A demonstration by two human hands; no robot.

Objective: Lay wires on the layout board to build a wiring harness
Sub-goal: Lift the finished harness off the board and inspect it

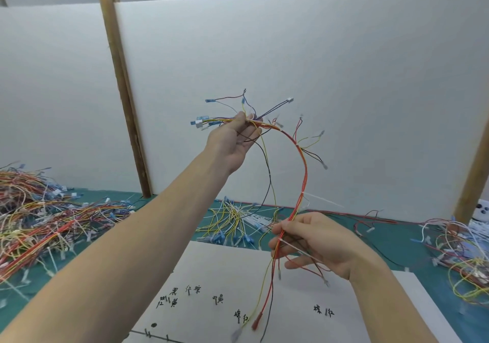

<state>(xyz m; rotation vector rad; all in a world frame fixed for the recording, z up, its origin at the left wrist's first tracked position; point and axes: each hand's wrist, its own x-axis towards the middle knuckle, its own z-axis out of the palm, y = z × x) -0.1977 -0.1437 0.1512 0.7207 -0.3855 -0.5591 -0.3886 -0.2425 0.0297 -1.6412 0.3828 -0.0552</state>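
Note:
A bundled wiring harness (301,157) of red, orange, yellow and black wires arcs in the air above the board. My left hand (232,141) is raised high and grips its upper end, where blue and white connectors fan out. Lower down, my right hand (315,239) pinches the same bundle near a white cable tie, and loose wire ends with terminals dangle below it. The white layout board (304,316) lies flat beneath, with handwritten labels and small pins.
A big heap of finished harnesses (39,215) covers the green table on the left. Loose yellow wires and blue terminals (232,223) lie behind the board. Another wire pile (463,252) sits at the right. White partition panels with wooden posts stand close behind.

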